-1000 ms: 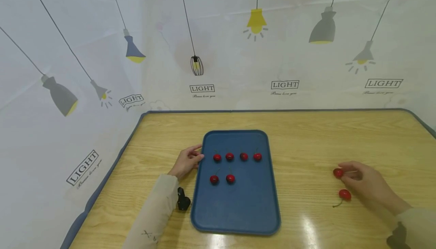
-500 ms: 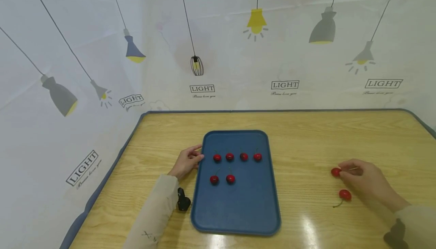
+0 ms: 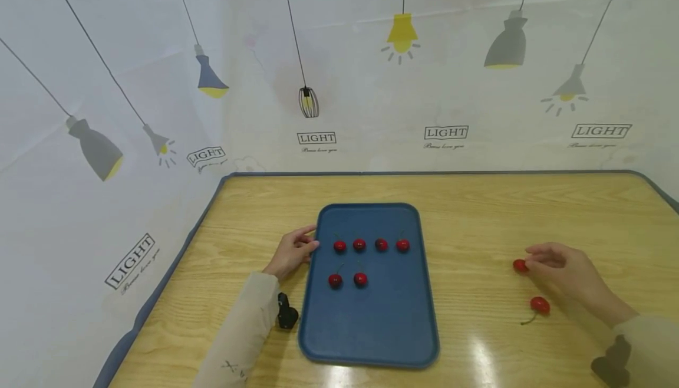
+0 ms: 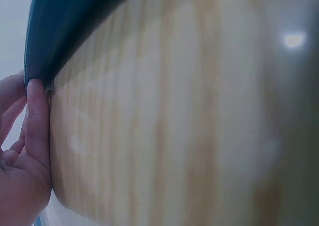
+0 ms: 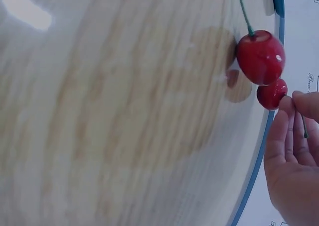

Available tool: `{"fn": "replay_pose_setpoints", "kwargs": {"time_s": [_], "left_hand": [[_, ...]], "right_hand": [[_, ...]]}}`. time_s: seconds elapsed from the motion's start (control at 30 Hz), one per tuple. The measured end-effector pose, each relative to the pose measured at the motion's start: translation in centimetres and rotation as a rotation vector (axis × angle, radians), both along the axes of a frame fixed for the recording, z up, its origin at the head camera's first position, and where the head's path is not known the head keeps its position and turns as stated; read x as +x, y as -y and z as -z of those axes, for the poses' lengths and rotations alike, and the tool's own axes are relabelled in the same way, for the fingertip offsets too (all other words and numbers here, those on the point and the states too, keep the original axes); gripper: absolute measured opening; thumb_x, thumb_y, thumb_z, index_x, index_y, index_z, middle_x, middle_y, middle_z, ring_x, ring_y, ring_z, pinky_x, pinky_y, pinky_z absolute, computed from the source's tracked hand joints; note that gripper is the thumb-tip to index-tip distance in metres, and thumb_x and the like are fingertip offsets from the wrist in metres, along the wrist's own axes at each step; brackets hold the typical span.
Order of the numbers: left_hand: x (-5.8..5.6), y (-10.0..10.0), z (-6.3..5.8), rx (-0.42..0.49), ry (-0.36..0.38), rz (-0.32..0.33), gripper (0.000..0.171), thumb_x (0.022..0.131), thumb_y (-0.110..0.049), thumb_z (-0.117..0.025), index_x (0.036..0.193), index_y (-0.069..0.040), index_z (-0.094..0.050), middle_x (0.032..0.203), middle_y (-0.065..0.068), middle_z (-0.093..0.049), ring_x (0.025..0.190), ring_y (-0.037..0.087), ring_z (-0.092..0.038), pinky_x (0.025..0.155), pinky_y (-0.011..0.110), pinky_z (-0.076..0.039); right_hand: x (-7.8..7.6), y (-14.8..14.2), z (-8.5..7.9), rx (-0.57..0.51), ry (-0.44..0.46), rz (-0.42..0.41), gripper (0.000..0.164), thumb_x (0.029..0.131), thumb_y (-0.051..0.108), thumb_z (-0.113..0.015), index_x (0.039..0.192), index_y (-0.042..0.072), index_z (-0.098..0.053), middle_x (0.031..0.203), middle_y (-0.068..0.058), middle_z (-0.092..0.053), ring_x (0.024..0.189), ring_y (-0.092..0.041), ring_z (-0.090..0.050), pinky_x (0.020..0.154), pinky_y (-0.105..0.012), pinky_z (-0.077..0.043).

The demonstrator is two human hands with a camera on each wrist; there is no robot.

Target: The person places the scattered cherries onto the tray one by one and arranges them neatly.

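Note:
My right hand (image 3: 567, 273) pinches a red cherry (image 3: 520, 266) between thumb and fingertips. In the right wrist view its green stem (image 5: 305, 127) pokes out below the fingertips. A second cherry (image 3: 540, 305) with a stem lies on the table just in front of this hand. My left hand (image 3: 290, 252) rests against the left edge of a blue tray (image 3: 371, 335), index finger straight and thumb at the rim. Several cherries lie on the tray, a back row including one cherry (image 3: 339, 246) at its left end and a shorter row with another cherry (image 3: 361, 279).
The wooden table (image 3: 477, 211) has a blue edge along its back. A small black object (image 3: 287, 312) is beside the tray by the left sleeve. A pale sheet (image 3: 371, 81) printed with lamps stands behind and to the left.
My right hand has moved slightly leftward and away from me with the pinched cherry, widening its distance from the other loose cherry. The left hand stays at the tray's edge.

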State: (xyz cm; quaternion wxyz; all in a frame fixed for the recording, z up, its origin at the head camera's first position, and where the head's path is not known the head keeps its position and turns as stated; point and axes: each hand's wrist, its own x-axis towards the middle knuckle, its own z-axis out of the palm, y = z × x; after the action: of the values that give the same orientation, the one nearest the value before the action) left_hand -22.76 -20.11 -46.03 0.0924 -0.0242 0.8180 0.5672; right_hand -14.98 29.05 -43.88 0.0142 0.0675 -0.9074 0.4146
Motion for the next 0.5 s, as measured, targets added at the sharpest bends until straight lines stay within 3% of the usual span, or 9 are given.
{"fn": "replay_pose_setpoints", "kwargs": {"time_s": [0.37,0.43,0.5], "left_hand": [[0.01,-0.04,-0.06,-0.008,-0.004,-0.002,0.045,0.086,-0.006,-0.058,0.129,-0.01,-0.047,0.093,0.01,-0.051,0.067,0.013,-0.049,0.056,0.025,-0.048],[0.02,-0.02,-0.04,-0.011,-0.005,0.0,0.045,0.086,-0.006,-0.057,0.129,-0.01,-0.047,0.092,0.01,-0.052,0.067,0.013,-0.049,0.056,0.025,-0.048],[0.05,0.03,-0.03,-0.013,-0.007,0.004,0.045,0.086,-0.006,-0.057,0.129,-0.009,-0.047,0.093,0.01,-0.052,0.067,0.012,-0.049,0.056,0.025,-0.048]], "right_hand": [[-0.41,0.51,0.22,-0.128,-0.017,-0.098,0.033,0.084,0.006,-0.059,0.107,-0.016,-0.05,0.088,0.015,-0.062,0.079,0.007,-0.055,0.065,-0.01,-0.044],[-0.48,0.66,0.22,-0.125,-0.017,-0.096,0.032,0.084,0.005,-0.059,0.107,-0.016,-0.05,0.089,0.013,-0.062,0.079,0.007,-0.055,0.065,-0.011,-0.045],[-0.61,0.81,0.23,-0.095,-0.019,-0.091,0.032,0.085,0.006,-0.059,0.107,-0.014,-0.051,0.091,0.003,-0.064,0.078,0.007,-0.055,0.065,-0.012,-0.045]]}}
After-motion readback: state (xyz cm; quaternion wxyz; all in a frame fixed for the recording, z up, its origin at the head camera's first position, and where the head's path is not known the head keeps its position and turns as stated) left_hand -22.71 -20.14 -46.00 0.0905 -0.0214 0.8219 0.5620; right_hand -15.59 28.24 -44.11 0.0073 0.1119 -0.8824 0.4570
